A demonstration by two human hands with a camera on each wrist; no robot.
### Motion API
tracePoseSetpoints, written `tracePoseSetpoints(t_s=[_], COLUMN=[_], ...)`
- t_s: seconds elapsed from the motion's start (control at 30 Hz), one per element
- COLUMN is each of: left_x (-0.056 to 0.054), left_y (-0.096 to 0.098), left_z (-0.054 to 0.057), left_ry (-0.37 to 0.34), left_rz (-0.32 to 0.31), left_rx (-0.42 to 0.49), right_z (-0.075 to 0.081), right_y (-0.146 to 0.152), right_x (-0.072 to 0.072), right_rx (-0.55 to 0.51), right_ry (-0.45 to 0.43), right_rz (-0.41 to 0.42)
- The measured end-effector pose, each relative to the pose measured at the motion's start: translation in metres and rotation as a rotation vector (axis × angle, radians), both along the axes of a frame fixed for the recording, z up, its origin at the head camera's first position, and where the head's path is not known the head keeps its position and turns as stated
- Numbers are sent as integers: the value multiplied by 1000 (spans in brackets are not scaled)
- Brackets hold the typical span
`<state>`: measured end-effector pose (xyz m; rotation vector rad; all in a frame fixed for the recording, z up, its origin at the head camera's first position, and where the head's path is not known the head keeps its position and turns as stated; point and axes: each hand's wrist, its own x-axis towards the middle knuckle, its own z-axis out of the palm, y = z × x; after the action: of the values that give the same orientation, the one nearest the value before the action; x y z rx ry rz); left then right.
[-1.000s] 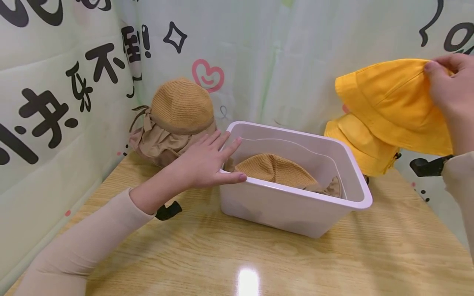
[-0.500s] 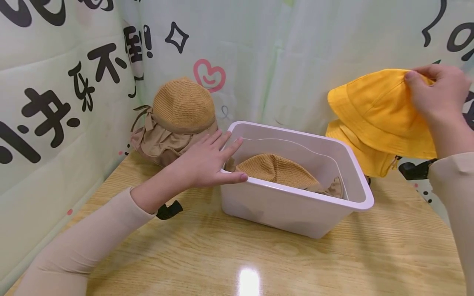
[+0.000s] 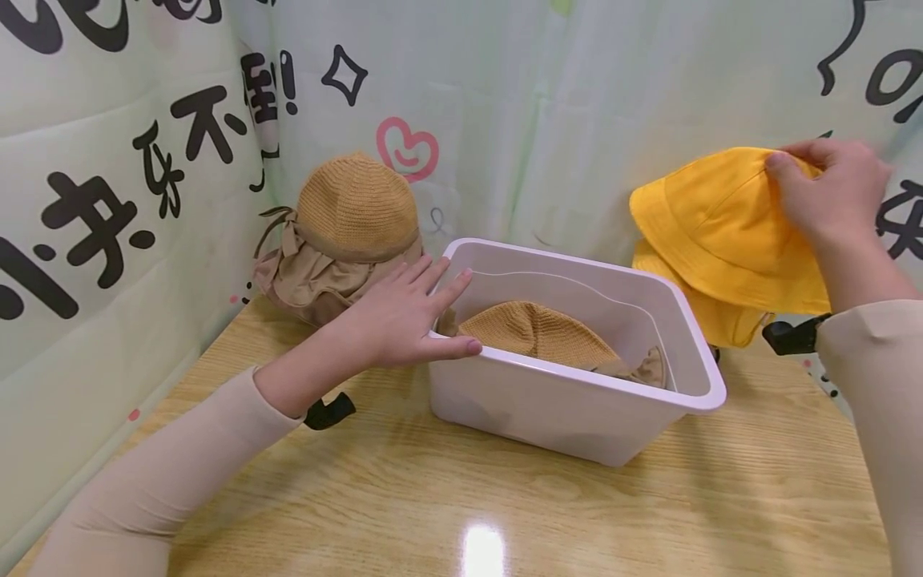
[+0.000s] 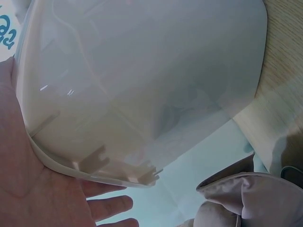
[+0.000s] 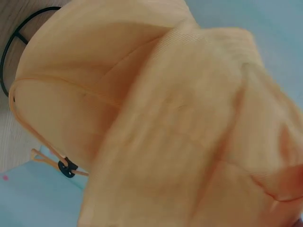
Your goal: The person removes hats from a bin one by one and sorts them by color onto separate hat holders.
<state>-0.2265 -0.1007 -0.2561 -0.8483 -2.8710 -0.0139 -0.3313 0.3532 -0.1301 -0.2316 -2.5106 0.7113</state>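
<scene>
At the upper right, my right hand [image 3: 836, 188] pinches the crown of a yellow bucket hat [image 3: 728, 232] and holds it up. Behind and below it is a second yellow hat [image 3: 710, 308], partly covered; the right wrist view shows its drawstring with a black toggle [image 5: 67, 167]. My left hand [image 3: 404, 316] rests with spread, straight fingers on the left rim of a pale plastic bin [image 3: 577, 417]. Inside the bin lies a tan knitted hat [image 3: 537, 328] with brown fabric at its edge. The bin's outer wall fills much of the left wrist view.
Left of the bin, a tan knitted sun hat [image 3: 356, 208] with a brown ruffled brim and bow stands near the curtain [image 3: 505, 120]. The wooden table [image 3: 404, 497] runs beneath everything. A dark wire ring [image 5: 9, 49] shows beside the lower yellow hat.
My right hand has moved left and slightly down with the yellow bucket hat, which now covers more of the hat behind. My left hand and the bin have stayed in place.
</scene>
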Motion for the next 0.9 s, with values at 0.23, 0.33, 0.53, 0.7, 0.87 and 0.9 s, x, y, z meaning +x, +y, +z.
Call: tracePoseSetpoints(t_s=[0.23,0.33,0.53,0.7,0.87,0.9], left_x=[1,1,-1,-1,-1,-1], left_y=[1,1,0,-1,-1,-1], left_z=[-1,-1,-1,-1,-1,-1], left_ry=[-18,-16,-3,-6,-11,-11], left_rz=[2,-1,1,2,7,8], left_rx=[13,11,10,6,6,6], right_z=[-14,-17,-19,-24,-28,-28], right_y=[2,4,4,5,8,8], right_x=[-5,-7,-9,-10,-12,-12], right_rx=[47,57,24,30,33,31], right_ry=[-56,-51,-72,-93,-100,-101], right_rz=[69,92,115,109,106,107])
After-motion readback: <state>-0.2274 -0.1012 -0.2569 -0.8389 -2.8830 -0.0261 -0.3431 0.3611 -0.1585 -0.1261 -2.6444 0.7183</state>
